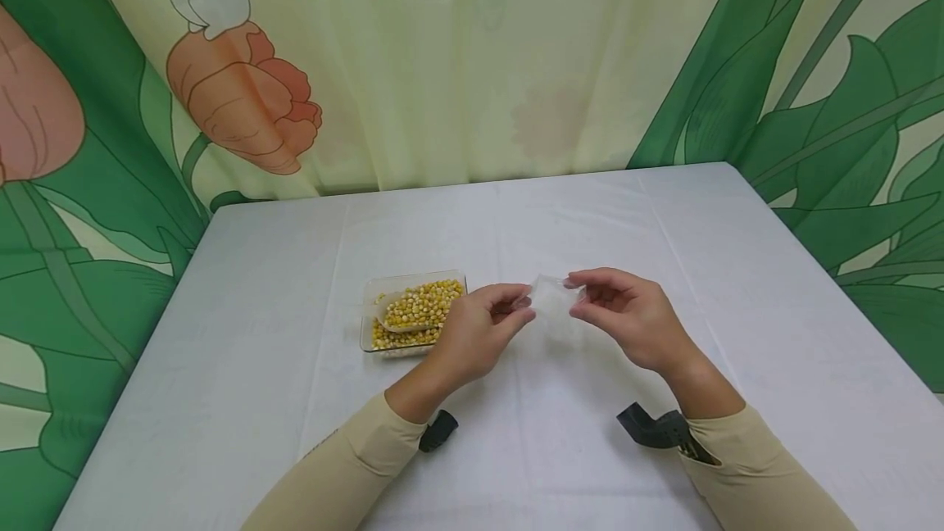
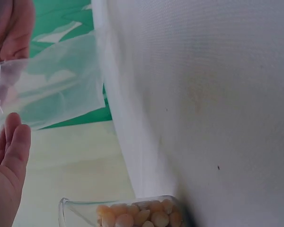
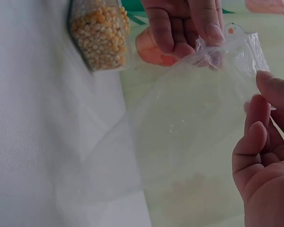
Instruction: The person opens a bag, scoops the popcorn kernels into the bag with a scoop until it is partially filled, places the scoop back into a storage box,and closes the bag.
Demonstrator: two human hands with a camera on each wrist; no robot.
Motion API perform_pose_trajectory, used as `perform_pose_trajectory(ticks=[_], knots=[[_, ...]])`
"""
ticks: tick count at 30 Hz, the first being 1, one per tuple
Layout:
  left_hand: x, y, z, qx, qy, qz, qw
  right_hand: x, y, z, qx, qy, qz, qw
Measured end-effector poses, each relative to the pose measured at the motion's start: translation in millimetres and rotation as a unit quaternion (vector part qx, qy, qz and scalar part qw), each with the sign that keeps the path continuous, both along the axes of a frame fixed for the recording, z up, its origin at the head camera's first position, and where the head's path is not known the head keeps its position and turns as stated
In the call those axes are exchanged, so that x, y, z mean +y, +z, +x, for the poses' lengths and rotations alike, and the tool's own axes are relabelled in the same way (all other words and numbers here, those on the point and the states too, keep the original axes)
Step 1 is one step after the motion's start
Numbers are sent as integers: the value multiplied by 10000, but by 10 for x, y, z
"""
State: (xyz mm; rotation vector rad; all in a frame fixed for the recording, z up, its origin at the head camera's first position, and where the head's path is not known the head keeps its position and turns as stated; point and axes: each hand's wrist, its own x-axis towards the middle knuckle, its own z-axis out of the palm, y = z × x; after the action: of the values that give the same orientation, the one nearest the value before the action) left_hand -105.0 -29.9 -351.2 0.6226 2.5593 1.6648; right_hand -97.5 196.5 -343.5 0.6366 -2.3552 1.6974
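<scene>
A clear plastic bag (image 1: 555, 308) hangs above the table, its top edge stretched between both hands. My left hand (image 1: 475, 333) pinches one side of the bag's mouth between thumb and fingers. On the opposite side my right hand (image 1: 633, 319) pinches the other top corner. In the right wrist view the see-through bag (image 3: 180, 118) drapes downward, and no contents show inside it. Left of the bag stands a clear rectangular container (image 1: 398, 353) of yellow corn kernels (image 1: 435, 298), partly behind my left hand. A translucent scoop (image 1: 401, 328) heaped with kernels lies on the corn.
A white cloth covers the table (image 1: 243, 334). Behind it hangs a printed curtain (image 1: 472, 64) with leaves and flowers. Black wrist mounts (image 1: 652, 428) stick out from beneath the beige sleeves (image 1: 760, 465).
</scene>
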Motion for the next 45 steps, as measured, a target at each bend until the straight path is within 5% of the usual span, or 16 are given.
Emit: perform_pose_trajectory(ticks=[9,14,24,35,45], knots=[[-12,-6,5,-188,-176,-211,9994,3,-35,-27,242,-108,-76,9996],[-16,-7,8,-397,-320,65,9987,-1,-47,-31,170,11,-232,9996],[8,-19,14,-229,138,143,9995,-17,-39,-22,147,-165,-158,9996],[-7,-17,5,-227,146,242,9993,5,-62,-48,-59,223,-741,9970],[-25,-3,4,-275,108,-39,9996,1,5,-12,-40,-136,-31,9999]])
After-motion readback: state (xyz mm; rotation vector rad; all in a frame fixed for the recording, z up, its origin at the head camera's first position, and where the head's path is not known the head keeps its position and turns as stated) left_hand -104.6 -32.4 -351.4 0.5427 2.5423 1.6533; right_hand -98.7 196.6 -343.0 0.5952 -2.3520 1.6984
